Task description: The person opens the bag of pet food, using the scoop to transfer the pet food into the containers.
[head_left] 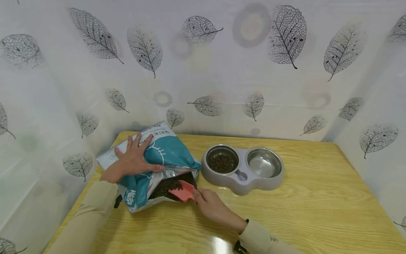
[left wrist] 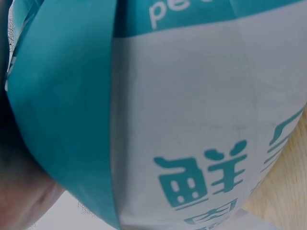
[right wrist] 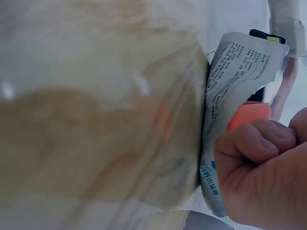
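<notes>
Atop the pliant teal-and-white plastic bag (head_left: 174,150), the left hand (head_left: 134,159) is resting splayed, the right hand (head_left: 213,207) gripping the probably light, stiff coral-plastic scoop (head_left: 184,193) sensibly by its handle.

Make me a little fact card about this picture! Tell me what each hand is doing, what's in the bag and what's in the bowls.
Left hand: rests on the teal and white bag, fingers spread
Right hand: holds the pink scoop
Scoop: in the bag's open mouth
Bag: lying down, dark pellets inside
Left bowl: brown pellets
Right bowl: bare shiny metal
Bowl stand: grey, holds both bowls
Table: yellowish wood-grain top
</notes>
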{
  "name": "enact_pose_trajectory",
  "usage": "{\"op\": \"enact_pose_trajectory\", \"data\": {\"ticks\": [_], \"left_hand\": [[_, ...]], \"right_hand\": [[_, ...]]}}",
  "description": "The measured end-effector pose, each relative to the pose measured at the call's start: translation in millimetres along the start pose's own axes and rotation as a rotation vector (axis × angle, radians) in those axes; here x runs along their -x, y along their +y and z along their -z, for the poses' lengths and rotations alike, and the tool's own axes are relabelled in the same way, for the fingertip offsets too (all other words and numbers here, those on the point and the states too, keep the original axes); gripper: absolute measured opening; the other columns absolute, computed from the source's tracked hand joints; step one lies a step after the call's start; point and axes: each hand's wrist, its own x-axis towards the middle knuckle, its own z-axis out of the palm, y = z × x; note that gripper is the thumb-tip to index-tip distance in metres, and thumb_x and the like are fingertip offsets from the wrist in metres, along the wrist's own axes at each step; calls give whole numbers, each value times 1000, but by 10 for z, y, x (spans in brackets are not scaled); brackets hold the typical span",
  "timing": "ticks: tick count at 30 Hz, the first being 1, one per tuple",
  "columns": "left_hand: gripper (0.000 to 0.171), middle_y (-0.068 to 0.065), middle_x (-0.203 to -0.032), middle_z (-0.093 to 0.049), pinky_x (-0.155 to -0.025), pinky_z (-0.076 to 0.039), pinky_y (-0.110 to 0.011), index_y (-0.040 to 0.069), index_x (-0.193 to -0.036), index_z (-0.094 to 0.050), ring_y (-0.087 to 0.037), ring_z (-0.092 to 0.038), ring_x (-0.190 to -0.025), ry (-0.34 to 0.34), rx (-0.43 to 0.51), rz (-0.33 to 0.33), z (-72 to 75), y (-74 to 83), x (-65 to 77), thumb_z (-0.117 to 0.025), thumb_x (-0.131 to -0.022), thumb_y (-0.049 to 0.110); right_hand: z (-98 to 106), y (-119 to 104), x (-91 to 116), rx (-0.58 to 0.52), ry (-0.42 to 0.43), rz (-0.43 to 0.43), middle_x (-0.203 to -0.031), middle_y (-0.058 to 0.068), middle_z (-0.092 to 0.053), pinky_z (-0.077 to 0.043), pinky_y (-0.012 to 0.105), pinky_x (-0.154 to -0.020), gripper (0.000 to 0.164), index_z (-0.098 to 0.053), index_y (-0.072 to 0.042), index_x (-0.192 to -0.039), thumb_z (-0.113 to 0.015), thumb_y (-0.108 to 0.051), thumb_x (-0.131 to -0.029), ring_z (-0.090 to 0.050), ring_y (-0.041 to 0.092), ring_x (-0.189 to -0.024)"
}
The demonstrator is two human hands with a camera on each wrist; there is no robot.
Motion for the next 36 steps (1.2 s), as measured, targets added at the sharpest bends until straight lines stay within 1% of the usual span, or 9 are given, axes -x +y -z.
{"op": "enact_pose_trajectory", "data": {"ticks": [5,10,13,15,18,23,25,31,36], "left_hand": [[132,-28,-170,6,-99,4,-93,18,-167,-6,-60,10,-152,-5,4,0,14,10,5,-70,-72,83],[132,-29,-170,7,-98,4,-94,18,-167,-6,-61,10,-152,-8,4,2,25,17,9,-71,-72,82],[132,-29,-170,7,-98,4,-94,18,-167,-6,-61,11,-152,-7,3,0,29,18,7,-71,-72,82],[131,-29,-170,6,-98,4,-94,17,-167,-6,-61,11,-152,-6,2,0,29,17,6,-71,-72,82],[131,-29,-170,6,-98,3,-94,17,-167,-6,-61,10,-152,-4,-1,-1,29,15,9,-71,-72,82],[130,-29,-170,5,-98,2,-94,17,-167,-8,-61,9,-152,5,6,-8,31,22,25,-72,-73,80],[130,-29,-170,5,-99,2,-94,18,-167,-8,-61,9,-152,4,6,-10,31,26,31,-72,-73,80],[130,-29,-170,6,-99,3,-93,18,-167,-7,-61,10,-152,-3,5,-9,28,28,38,-71,-73,80],[130,-28,-170,6,-99,3,-93,18,-167,-7,-60,10,-152,2,0,-8,26,26,37,-71,-73,81]], "right_hand": [[5,21,46,5,32,47,-69,-7,-50,-38,20,-61,47,-59,-6,-77,-40,-30,-112,-44,1,-62],[55,12,82,15,84,86,-71,-1,-57,-41,21,-63,45,-63,-2,-80,-42,-26,-112,-46,1,-65],[107,3,86,4,95,106,-70,-1,-55,-41,21,-64,42,-62,-2,-80,-42,-22,-111,-45,1,-64],[146,-1,87,-24,94,117,-67,-4,-50,-39,20,-62,42,-62,-1,-80,-42,-20,-111,-42,-1,-62],[202,1,88,-119,98,154,-62,-5,-44,-35,19,-54,39,-60,0,-81,-42,-16,-111,-39,-2,-56],[296,-13,88,-247,141,251,-55,1,-38,-33,19,-46,35,-57,-1,-84,-39,-14,-112,-36,-2,-49],[336,-21,89,-266,152,259,-53,1,-37,-32,20,-44,35,-56,-3,-85,-38,-15,-113,-35,-2,-47],[447,10,82,-239,184,266,-52,0,-37,-32,20,-44,34,-57,-4,-85,-39,-13,-112,-34,-1,-46],[540,56,89,-283,191,248,-52,1,-35,-30,20,-41,39,-52,0,-82,-36,-17,-113,-33,0,-44]]}}
